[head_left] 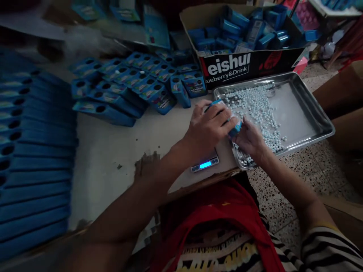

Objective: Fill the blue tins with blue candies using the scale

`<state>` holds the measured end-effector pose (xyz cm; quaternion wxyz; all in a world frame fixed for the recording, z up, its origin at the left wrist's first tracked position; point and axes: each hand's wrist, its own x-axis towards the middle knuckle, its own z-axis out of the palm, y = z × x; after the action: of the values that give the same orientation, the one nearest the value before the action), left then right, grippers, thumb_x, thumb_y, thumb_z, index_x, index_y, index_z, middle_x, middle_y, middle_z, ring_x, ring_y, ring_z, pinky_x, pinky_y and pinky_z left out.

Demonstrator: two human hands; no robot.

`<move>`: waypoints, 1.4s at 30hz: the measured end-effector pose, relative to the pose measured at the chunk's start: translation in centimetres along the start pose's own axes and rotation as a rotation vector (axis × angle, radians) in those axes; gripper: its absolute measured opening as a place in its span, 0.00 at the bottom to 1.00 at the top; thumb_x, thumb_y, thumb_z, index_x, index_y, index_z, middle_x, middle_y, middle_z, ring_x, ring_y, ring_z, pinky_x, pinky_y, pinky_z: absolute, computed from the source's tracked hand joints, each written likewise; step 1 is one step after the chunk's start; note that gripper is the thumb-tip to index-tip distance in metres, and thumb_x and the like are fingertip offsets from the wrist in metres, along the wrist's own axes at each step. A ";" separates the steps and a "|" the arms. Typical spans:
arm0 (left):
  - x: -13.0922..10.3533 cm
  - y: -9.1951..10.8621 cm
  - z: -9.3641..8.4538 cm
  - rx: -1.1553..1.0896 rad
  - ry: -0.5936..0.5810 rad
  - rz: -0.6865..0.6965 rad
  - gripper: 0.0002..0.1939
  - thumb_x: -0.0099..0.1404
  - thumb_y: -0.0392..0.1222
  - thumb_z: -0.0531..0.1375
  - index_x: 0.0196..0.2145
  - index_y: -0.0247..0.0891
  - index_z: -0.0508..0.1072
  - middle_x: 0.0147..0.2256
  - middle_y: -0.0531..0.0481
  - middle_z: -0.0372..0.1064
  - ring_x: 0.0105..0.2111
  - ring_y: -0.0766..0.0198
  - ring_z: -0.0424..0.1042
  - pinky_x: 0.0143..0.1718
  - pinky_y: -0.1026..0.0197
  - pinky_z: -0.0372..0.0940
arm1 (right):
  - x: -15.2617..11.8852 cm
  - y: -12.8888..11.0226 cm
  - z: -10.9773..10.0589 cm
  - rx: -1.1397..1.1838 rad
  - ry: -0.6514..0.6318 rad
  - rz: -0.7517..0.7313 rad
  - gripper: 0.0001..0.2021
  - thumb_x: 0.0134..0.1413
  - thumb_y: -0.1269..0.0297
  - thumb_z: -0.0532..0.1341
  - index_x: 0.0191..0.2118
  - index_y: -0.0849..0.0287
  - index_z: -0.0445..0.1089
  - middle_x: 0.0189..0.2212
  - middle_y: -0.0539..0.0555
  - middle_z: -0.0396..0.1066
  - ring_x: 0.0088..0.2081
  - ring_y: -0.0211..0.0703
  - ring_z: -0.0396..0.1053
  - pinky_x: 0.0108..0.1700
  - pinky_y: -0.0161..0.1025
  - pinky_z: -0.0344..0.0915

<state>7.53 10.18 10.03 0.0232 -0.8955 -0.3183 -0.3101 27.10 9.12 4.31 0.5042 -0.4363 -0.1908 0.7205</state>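
A small blue box point(235, 129) is gripped from above by my left hand point(211, 122), whose fingers wrap over it. My right hand point(251, 138) is at the box's lower right end, over the near left part of a metal tray point(314, 113); its palm is turned up and its fingertips are partly hidden. Small pale candies point(262, 109) are spread over the left half of the tray. Beneath my left hand, a digital scale point(205, 165) with a lit blue display lies on the table, its upper part covered by the hand.
Upright blue boxes with round holes point(159, 96) stand in a cluster behind my hands. Long rows of blue boxes point(39, 162) fill the left side. A black carton point(227, 70) of blue packs stands behind the tray. The table's front edge point(204, 183) runs near my body.
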 end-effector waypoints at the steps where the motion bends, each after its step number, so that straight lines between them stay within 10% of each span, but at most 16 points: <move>1: 0.1 -0.1 0.6 -0.002 0.005 -0.011 0.17 0.86 0.37 0.54 0.57 0.51 0.81 0.58 0.48 0.82 0.64 0.51 0.76 0.74 0.33 0.63 | 0.2 0.0 0.0 0.063 0.021 0.018 0.17 0.77 0.43 0.61 0.43 0.51 0.72 0.35 0.52 0.77 0.39 0.49 0.77 0.44 0.46 0.80; 11: -2.3 -1.9 3.1 -0.171 0.159 -0.358 0.14 0.76 0.36 0.65 0.54 0.50 0.85 0.51 0.48 0.85 0.52 0.50 0.80 0.58 0.46 0.72 | 0.7 -1.4 0.3 0.365 0.040 0.203 0.17 0.85 0.58 0.54 0.42 0.55 0.74 0.33 0.56 0.79 0.35 0.46 0.77 0.41 0.40 0.81; 20: -2.0 -0.4 3.0 -0.034 0.256 -0.168 0.18 0.80 0.34 0.61 0.54 0.57 0.86 0.53 0.52 0.84 0.58 0.51 0.77 0.74 0.39 0.57 | 0.8 -1.0 0.1 0.237 0.011 0.097 0.14 0.81 0.58 0.58 0.44 0.57 0.77 0.39 0.55 0.81 0.39 0.44 0.76 0.48 0.41 0.78; 27: -2.4 -1.8 4.5 -0.297 0.218 -0.437 0.13 0.73 0.36 0.69 0.52 0.49 0.86 0.52 0.48 0.84 0.54 0.49 0.79 0.64 0.45 0.70 | 0.3 -1.1 0.1 0.261 0.074 0.067 0.06 0.70 0.69 0.65 0.37 0.56 0.74 0.35 0.53 0.78 0.38 0.42 0.77 0.45 0.38 0.81; 32: -5.8 -1.9 2.1 -0.712 0.345 -0.784 0.22 0.62 0.52 0.80 0.49 0.42 0.82 0.45 0.49 0.83 0.47 0.54 0.82 0.55 0.54 0.78 | -0.6 -2.3 -1.1 0.060 0.040 0.057 0.11 0.58 0.81 0.69 0.43 0.59 0.80 0.39 0.55 0.82 0.42 0.40 0.81 0.48 0.32 0.82; 36: -10.2 -0.5 -0.5 -0.883 0.302 -0.977 0.28 0.56 0.49 0.83 0.50 0.43 0.79 0.42 0.52 0.82 0.44 0.55 0.82 0.51 0.56 0.80 | -0.3 -3.8 -2.7 -0.196 0.022 -0.105 0.07 0.60 0.71 0.75 0.43 0.59 0.83 0.39 0.56 0.85 0.37 0.38 0.81 0.40 0.31 0.81; 42: -13.6 0.5 1.6 -0.896 0.299 -0.983 0.32 0.57 0.57 0.82 0.51 0.42 0.77 0.43 0.49 0.82 0.43 0.55 0.83 0.50 0.54 0.81 | 2.0 -5.6 -3.3 -0.334 0.048 -0.193 0.09 0.54 0.68 0.79 0.39 0.57 0.82 0.30 0.49 0.79 0.23 0.27 0.64 0.23 0.23 0.62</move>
<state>0.47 2.58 1.03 -0.4499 -0.5174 -0.5225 -0.5068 32.77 12.67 5.64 0.4959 -0.5107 -0.3364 0.6165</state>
